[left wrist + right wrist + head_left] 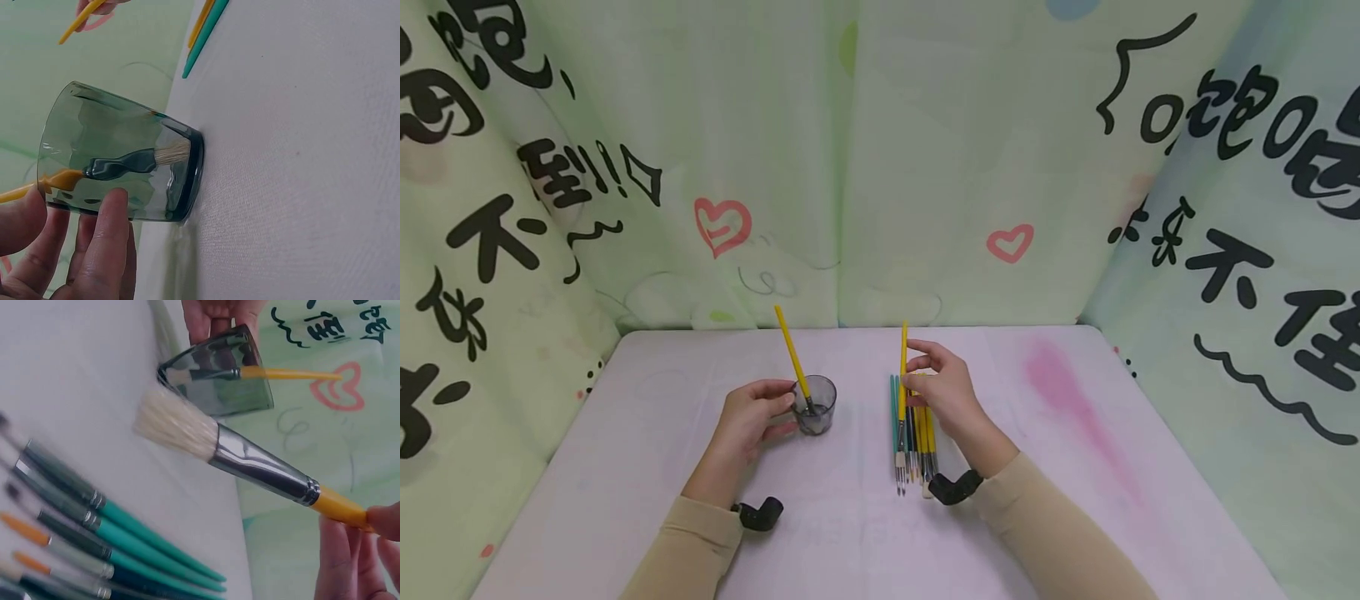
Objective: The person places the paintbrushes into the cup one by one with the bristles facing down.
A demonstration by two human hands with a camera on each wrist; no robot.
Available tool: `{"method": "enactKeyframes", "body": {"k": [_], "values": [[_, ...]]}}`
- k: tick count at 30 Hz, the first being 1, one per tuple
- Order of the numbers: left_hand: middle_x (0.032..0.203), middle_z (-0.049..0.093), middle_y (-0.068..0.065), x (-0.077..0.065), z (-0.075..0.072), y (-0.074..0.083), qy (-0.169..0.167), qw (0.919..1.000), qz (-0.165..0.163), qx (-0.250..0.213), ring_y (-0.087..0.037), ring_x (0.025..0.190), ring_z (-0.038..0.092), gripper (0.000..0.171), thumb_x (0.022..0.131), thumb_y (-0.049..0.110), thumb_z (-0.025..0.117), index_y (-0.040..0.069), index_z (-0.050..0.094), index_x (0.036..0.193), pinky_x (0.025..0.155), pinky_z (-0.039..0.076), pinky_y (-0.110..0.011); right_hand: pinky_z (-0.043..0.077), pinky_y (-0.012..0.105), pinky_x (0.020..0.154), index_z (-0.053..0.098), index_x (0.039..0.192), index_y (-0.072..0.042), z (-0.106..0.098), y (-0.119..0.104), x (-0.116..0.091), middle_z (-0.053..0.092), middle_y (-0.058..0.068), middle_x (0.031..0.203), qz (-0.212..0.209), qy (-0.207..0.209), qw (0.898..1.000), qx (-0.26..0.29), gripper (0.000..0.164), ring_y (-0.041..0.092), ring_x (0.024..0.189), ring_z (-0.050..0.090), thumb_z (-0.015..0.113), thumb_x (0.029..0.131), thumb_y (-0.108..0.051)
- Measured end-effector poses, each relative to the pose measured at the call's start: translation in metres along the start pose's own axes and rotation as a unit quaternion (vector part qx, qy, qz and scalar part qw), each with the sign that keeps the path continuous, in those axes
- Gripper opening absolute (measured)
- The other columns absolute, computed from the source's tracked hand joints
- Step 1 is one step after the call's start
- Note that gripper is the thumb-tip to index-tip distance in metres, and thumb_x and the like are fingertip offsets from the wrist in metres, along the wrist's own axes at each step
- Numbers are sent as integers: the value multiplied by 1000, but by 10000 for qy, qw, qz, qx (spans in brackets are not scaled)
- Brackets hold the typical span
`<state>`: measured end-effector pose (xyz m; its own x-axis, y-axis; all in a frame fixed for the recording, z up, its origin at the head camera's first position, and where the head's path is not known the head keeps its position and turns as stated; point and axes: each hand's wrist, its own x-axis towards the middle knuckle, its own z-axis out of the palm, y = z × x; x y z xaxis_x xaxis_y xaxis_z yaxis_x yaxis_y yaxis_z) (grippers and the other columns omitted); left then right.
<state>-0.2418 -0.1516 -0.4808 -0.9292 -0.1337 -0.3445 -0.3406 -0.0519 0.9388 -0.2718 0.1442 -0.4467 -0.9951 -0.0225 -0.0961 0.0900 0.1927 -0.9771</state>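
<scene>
My left hand (751, 421) grips a smoky, see-through glass (824, 404) by its side, thumb near the rim. A yellow-handled paintbrush (789, 343) leans inside it, its pale bristles (172, 153) down near the base. Between the thumb and fingers of my right hand (951, 396) is a second yellow-handled paintbrush (904, 354). Its broad whitish bristles (175, 422) hang downward below a silver ferrule, free of the glass. Beneath this hand lies a row of paintbrushes (912, 442) with teal, dark and yellow handles, partly hidden by the hand.
A pinkish-white cloth (835, 533) covers the table. Pale green curtains (925, 167) with black lettering and red hearts stand behind and on both sides. A pink smear (1075, 400) marks the cloth on the right. Each wrist bears a black camera mount (762, 514).
</scene>
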Motion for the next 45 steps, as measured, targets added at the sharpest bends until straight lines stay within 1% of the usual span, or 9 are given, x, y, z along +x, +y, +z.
{"method": "enactKeyframes", "body": {"k": [5, 10, 17, 24, 28, 30, 35, 40, 45], "values": [[124, 67, -13, 1, 0, 1, -49, 10000, 40, -21, -21, 106, 69, 31, 102, 4, 71, 4, 72, 133, 85, 70, -37, 71, 38, 77, 64, 147, -23, 11, -9, 6, 62, 9, 108, -371, 21, 9991, 213, 56, 23, 88, 72, 73, 96, -1], [123, 68, -14, 1, 0, 1, -39, 10000, 62, 1, -21, 104, 69, 31, 102, 3, 71, 4, 72, 133, 84, 70, -37, 71, 37, 76, 63, 147, -22, 23, -19, 11, 63, 7, 108, -632, 14, 9962, 593, 57, 17, 83, 74, 73, 97, 2], [122, 67, -13, 1, -1, 1, -44, 10000, 59, -5, -20, 103, 69, 31, 102, 3, 71, 4, 72, 133, 83, 70, -37, 71, 40, 78, 62, 148, -19, 39, -34, 12, 63, 9, 109, -1000, 8, 9900, 991, 56, 14, 81, 74, 72, 98, 2], [119, 68, -11, 0, -1, 1, -33, 10000, 49, -33, -19, 102, 69, 32, 102, 3, 71, 3, 72, 134, 82, 70, -36, 70, 42, 80, 63, 146, -17, 52, -43, 15, 64, 5, 105, -1233, 7, 9837, 1310, 55, 15, 82, 73, 72, 97, 5], [121, 68, -12, 0, -1, 1, -43, 10000, 45, -14, -19, 102, 69, 32, 102, 3, 71, 3, 72, 134, 82, 70, -36, 71, 36, 77, 64, 145, -18, 60, -46, 17, 63, 13, 109, -1357, 70, 9797, 1476, 55, 15, 83, 71, 73, 97, 7], [122, 68, -13, 0, -1, 0, -40, 10000, 38, 14, -20, 103, 69, 32, 102, 4, 71, 4, 72, 134, 83, 70, -37, 71, 36, 77, 63, 145, -17, 64, -48, 17, 63, 17, 111, -1451, 72, 9772, 1549, 55, 16, 84, 71, 72, 97, 8], [125, 67, -13, 1, 0, -1, -50, 10000, 17, 51, -21, 105, 68, 33, 102, 5, 71, 4, 71, 135, 84, 70, -37, 71, 44, 80, 62, 146, -13, 74, -50, 18, 63, 12, 109, -1635, 55, 9730, 1627, 56, 16, 85, 71, 72, 96, 9], [122, 67, -12, 1, 0, -2, -99, 9999, 10, 12, -20, 104, 68, 33, 102, 4, 72, 3, 71, 135, 84, 70, -37, 71, 44, 78, 65, 143, -15, 82, -50, 23, 63, 9, 106, -1702, 120, 9708, 1688, 56, 16, 83, 69, 72, 94, 11], [121, 67, -11, 0, -1, -1, -104, 9999, 28, 32, -20, 104, 67, 35, 102, 5, 71, 2, 70, 137, 84, 70, -37, 69, 56, 85, 65, 144, -16, 91, -47, 30, 63, 13, 109, -1745, 62, 9736, 1470, 56, 16, 85, 69, 70, 95, 12]]}}
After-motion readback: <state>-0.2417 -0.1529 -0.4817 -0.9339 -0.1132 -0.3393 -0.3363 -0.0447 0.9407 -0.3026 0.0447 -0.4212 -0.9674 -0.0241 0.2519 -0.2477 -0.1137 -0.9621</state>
